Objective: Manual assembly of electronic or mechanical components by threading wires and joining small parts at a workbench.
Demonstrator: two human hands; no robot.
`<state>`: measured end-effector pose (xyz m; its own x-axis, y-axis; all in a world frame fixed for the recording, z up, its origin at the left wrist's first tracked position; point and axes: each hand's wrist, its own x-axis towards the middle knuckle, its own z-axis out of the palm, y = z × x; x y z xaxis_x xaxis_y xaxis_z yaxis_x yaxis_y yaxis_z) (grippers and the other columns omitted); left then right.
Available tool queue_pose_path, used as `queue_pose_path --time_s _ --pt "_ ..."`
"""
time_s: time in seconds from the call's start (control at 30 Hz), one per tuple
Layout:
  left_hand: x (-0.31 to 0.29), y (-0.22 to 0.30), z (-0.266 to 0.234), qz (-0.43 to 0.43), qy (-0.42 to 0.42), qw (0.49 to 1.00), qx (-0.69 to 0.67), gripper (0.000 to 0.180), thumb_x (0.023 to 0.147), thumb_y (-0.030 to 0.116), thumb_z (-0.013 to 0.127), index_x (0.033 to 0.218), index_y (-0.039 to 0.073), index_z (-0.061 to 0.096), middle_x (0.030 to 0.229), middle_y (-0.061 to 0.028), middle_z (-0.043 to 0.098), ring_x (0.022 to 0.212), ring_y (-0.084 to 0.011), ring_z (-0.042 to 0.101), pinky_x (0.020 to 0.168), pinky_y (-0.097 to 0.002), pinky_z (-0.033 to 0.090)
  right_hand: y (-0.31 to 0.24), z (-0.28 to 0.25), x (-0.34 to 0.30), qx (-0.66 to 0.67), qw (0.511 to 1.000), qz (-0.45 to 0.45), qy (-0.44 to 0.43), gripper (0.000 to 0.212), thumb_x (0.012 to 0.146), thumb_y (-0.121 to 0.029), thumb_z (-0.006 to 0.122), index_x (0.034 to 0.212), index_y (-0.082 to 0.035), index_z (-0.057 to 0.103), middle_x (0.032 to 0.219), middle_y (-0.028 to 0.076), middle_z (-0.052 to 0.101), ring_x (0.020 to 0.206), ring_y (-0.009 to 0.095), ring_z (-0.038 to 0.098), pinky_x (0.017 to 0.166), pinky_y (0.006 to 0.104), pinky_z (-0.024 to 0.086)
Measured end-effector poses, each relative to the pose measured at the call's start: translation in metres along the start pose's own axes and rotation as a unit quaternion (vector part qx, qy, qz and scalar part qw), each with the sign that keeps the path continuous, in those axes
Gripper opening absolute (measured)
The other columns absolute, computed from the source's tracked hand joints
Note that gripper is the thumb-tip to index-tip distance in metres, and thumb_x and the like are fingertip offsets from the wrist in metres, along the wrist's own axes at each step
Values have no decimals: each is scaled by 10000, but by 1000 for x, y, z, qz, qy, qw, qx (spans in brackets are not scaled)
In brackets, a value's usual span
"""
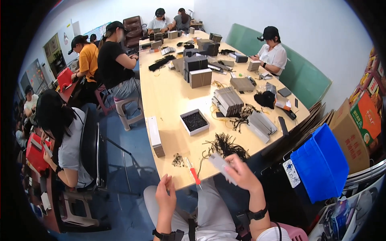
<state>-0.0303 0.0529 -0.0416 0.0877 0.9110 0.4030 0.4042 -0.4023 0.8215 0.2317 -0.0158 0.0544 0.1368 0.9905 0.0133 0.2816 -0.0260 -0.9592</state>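
Note:
My right hand [244, 176] grips a flat grey card [220, 164] above the near edge of the table, thumb and fingers closed round its lower end. My left hand [165, 196] is raised over my lap with its fingers loosely extended and nothing in them. Between the hands, a red-handled pointed tool [194, 173] lies across the table edge. Just beyond the card spreads a tangled pile of black cords [226, 148]. Some small black loops [178, 160] lie to the left of the tool.
An open white box [200, 131] holds small black pieces. Fanned grey cards [261, 126], a bundled grey stack [227, 102] and a long white stack [154, 136] stand on the table. A blue bin [321, 162] is at the right. Other people sit around the room.

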Motion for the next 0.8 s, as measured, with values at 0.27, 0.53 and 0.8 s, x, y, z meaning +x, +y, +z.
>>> queue_pose_path --time_s 0.27,0.53,0.8 --pt "-2 -5 0 65 -15 997 34 289 842 2 599 1130 8 573 1038 -156 639 898 -303 630 785 -361 501 66 -104 48 -319 875 -57 360 163 805 -95 670 944 -22 629 898 103 652 803 272 635 710 345 495" --pt "3 2 -2 57 -3 997 55 247 837 -7 590 1082 23 602 964 -130 655 851 -295 631 746 -369 503 107 -125 67 -500 748 -57 432 285 749 -43 677 1031 -53 633 1000 80 619 1046 278 526 945 395 375" --pt "32 16 12 82 -51 971 220 398 784 72 599 1180 46 572 1260 -126 519 1075 -322 486 883 -416 404 59 -2 75 -291 901 -246 209 95 792 -88 652 864 -33 623 904 127 586 866 306 562 791 401 450"
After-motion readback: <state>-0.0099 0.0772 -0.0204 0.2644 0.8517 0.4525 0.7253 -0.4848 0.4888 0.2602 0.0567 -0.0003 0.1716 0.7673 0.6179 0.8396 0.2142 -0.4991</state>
